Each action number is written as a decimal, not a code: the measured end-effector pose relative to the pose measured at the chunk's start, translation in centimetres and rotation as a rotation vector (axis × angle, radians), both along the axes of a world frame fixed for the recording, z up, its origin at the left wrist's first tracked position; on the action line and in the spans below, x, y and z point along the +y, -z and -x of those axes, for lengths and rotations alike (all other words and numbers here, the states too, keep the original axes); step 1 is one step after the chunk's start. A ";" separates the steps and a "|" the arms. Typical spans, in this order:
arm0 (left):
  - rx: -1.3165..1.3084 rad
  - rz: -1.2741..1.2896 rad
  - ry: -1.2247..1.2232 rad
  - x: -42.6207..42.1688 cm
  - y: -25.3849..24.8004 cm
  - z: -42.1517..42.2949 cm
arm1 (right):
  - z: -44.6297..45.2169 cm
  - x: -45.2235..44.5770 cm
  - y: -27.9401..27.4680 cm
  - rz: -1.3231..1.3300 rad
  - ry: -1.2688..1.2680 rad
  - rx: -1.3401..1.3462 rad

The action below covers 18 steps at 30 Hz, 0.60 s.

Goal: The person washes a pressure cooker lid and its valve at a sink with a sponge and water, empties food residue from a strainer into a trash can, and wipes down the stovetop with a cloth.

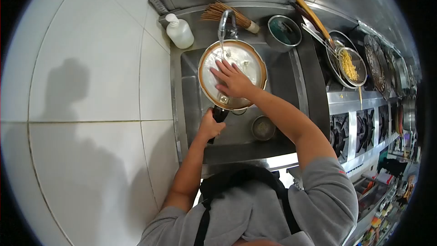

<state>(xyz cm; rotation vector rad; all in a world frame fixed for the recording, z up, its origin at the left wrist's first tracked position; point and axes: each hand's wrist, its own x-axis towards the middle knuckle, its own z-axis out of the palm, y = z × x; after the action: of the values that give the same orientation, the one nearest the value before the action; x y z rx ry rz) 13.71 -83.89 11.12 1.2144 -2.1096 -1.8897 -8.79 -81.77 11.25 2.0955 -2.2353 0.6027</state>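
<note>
Under the running faucet [226,25], a round metal lid [246,54] with a brown ring round its edge and small metal fittings lies tilted above the sink [282,86]. It looks like a pressure cooker lid. My left hand [210,126] is wrapped round its black handle [220,114]. Flat on the wet inner face rests my right hand [234,80], fingers spread. Below the lid's right side, a small metal bowl [263,128] sits on the sink floor. Part of another metal piece shows beneath the lid, too hidden to name.
A white pump bottle [180,32] stands at the sink's back left corner. Behind the faucet lie a twig brush [230,17] and a metal pot [284,32]. To the right, a strainer with yellow shreds [349,65] rests over a pan beside gas burners [339,132].
</note>
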 end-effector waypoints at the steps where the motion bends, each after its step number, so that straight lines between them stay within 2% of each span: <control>1: -0.026 0.096 0.025 -0.5 0.2 -0.1 | 0.9 0.7 0.1 -0.064 -0.114 -0.032; 2: -0.017 0.100 0.012 -0.6 0.5 -0.3 | 1.7 1.5 0.3 -0.061 -0.126 -0.021; 4: -0.128 0.600 0.007 -0.2 1.0 -0.7 | 3.2 2.8 0.6 -0.128 0.248 -0.561; 5: -0.126 0.595 -0.003 -0.2 0.7 -0.9 | 3.4 3.1 0.0 -0.134 0.241 -0.555; 7: -0.343 0.713 0.099 -0.7 -0.4 -1.0 | 3.9 3.8 -3.3 0.022 0.409 -1.782; 8: -0.342 0.714 0.100 -0.4 -0.3 -1.0 | 3.0 3.9 -6.0 0.049 0.435 -2.042; 9: -0.321 0.800 0.086 -0.2 -0.1 -1.0 | 2.7 3.7 -6.6 0.056 0.434 -2.042; 11: -0.292 0.893 0.078 0.4 1.0 -0.7 | 2.5 3.6 -7.3 0.151 0.428 -2.277; 13: -0.237 1.006 -0.063 1.3 2.6 -0.3 | 3.0 3.9 -5.4 0.162 0.494 -2.249; 15: -0.207 0.968 -0.085 1.6 3.1 0.0 | 2.9 4.5 -5.5 0.163 0.476 -2.080; 17: -0.179 0.925 -0.101 1.3 3.3 0.2 | 2.7 5.8 -5.2 0.263 0.536 -2.111; 18: 0.022 0.889 -0.059 0.5 3.1 0.6 | 3.2 7.1 -5.0 0.301 0.476 -2.110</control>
<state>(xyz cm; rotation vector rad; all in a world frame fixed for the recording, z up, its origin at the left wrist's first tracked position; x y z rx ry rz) 13.14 -83.38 7.98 0.9835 -2.4027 -0.7252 -11.98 -74.70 16.23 0.0195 -2.1231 3.5839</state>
